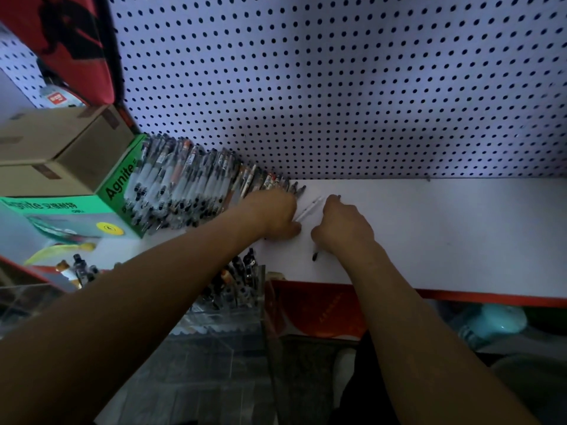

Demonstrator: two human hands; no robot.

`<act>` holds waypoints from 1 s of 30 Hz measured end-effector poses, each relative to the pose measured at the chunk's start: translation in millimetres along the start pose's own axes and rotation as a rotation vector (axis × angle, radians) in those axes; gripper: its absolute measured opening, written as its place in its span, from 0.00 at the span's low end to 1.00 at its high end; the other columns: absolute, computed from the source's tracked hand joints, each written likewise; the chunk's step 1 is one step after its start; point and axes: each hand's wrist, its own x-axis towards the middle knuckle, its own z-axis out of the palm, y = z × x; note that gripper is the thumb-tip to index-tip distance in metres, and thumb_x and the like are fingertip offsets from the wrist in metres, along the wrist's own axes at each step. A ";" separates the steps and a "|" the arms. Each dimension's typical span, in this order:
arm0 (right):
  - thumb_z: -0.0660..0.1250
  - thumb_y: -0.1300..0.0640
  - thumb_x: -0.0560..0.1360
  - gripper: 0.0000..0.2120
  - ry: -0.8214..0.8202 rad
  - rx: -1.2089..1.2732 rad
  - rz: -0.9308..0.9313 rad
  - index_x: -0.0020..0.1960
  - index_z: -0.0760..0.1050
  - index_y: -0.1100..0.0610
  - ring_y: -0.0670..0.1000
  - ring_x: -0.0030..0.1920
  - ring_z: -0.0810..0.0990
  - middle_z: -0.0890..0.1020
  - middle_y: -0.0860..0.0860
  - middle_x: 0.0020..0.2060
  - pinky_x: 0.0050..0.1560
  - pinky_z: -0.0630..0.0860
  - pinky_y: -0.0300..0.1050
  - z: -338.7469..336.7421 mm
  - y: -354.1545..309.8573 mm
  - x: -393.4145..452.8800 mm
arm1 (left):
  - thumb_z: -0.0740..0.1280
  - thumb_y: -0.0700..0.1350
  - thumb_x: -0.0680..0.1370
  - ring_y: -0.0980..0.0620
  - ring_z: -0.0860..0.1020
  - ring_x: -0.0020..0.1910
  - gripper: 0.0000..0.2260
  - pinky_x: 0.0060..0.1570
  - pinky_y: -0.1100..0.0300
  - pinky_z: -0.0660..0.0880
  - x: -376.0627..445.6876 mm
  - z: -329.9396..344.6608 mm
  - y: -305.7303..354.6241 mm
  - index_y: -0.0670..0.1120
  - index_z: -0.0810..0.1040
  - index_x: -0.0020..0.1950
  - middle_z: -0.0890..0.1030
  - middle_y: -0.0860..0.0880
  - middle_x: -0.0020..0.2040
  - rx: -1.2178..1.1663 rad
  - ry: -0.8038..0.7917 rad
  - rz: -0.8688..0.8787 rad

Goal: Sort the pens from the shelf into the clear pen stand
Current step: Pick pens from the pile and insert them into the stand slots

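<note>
A big heap of pens (184, 188) lies on the white shelf (445, 234) against the pegboard, to the left. My left hand (276, 214) is curled at the right end of the heap and holds a white pen (310, 207) that sticks out to the right. My right hand (343, 228) is curled round a dark pen; its tip (315, 256) shows below the wrist. The clear pen stand (239, 289), with several pens in it, stands below the shelf's front edge, partly hidden by my left forearm.
A green box (101, 207) and cardboard boxes (61, 148) sit left of the heap. A red box (316, 308) stands right of the pen stand under the shelf. A red bag (67, 35) hangs at upper left. A turquoise object (494, 323) lies at lower right.
</note>
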 end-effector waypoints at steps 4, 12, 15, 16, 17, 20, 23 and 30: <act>0.68 0.61 0.73 0.25 0.067 0.123 0.072 0.66 0.62 0.64 0.56 0.48 0.76 0.75 0.59 0.55 0.40 0.69 0.45 3.4 -3.5 0.4 | 0.64 0.54 0.79 0.48 0.72 0.35 0.15 0.33 0.58 0.68 -3.0 -3.2 -0.5 0.45 0.72 0.39 0.73 0.47 0.36 -0.068 0.026 -0.015; 0.67 0.66 0.74 0.03 -0.138 1.125 0.307 0.47 0.75 0.66 0.55 0.35 0.81 0.80 0.59 0.39 0.33 0.79 0.44 -21.5 -8.9 -6.5 | 0.64 0.47 0.79 0.52 0.63 0.24 0.16 0.28 0.63 0.62 -21.4 -19.7 -14.1 0.45 0.69 0.33 0.67 0.47 0.26 -1.036 0.229 -0.219; 0.65 0.66 0.77 0.02 -0.171 1.339 0.216 0.48 0.76 0.63 0.54 0.38 0.82 0.81 0.59 0.41 0.39 0.81 0.45 -29.0 -18.6 -20.0 | 0.63 0.43 0.78 0.53 0.66 0.26 0.08 0.27 0.62 0.63 -41.7 -31.5 -22.8 0.45 0.73 0.38 0.71 0.50 0.27 -1.324 0.203 -0.304; 0.64 0.66 0.77 0.02 -0.174 1.389 0.190 0.48 0.76 0.62 0.54 0.38 0.83 0.82 0.58 0.40 0.41 0.81 0.46 -31.9 -23.3 -25.9 | 0.63 0.43 0.77 0.53 0.66 0.26 0.07 0.28 0.61 0.63 -51.4 -36.0 -25.7 0.46 0.74 0.39 0.71 0.52 0.26 -1.372 0.202 -0.318; 0.64 0.66 0.77 0.03 -0.170 1.431 0.163 0.48 0.76 0.62 0.53 0.37 0.83 0.82 0.57 0.39 0.43 0.82 0.47 -33.5 -27.9 -30.6 | 0.63 0.43 0.77 0.53 0.66 0.25 0.06 0.28 0.61 0.63 -62.7 -40.0 -29.5 0.45 0.75 0.41 0.70 0.52 0.26 -1.413 0.214 -0.326; 0.65 0.64 0.77 0.03 -0.139 1.487 0.087 0.47 0.78 0.60 0.53 0.37 0.82 0.83 0.53 0.32 0.49 0.81 0.52 -35.4 -46.1 -46.9 | 0.60 0.42 0.78 0.53 0.65 0.25 0.08 0.28 0.60 0.62 -105.1 -49.4 -37.7 0.43 0.72 0.39 0.69 0.53 0.25 -1.598 0.278 -0.261; 0.68 0.60 0.77 0.04 -0.110 1.461 0.022 0.45 0.80 0.59 0.54 0.39 0.81 0.84 0.53 0.34 0.50 0.80 0.53 -31.6 -68.2 -65.6 | 0.61 0.41 0.78 0.52 0.68 0.25 0.10 0.30 0.57 0.63 -151.4 -43.0 -43.9 0.44 0.72 0.36 0.72 0.49 0.26 -1.702 0.425 -0.272; 0.69 0.59 0.78 0.05 -0.185 1.313 -0.144 0.47 0.78 0.62 0.55 0.39 0.82 0.83 0.56 0.38 0.40 0.81 0.44 -15.8 -118.8 -108.2 | 0.64 0.37 0.78 0.47 0.72 0.27 0.07 0.23 0.61 0.68 -236.1 4.5 -56.6 0.44 0.80 0.43 0.77 0.42 0.33 -1.743 0.857 -0.406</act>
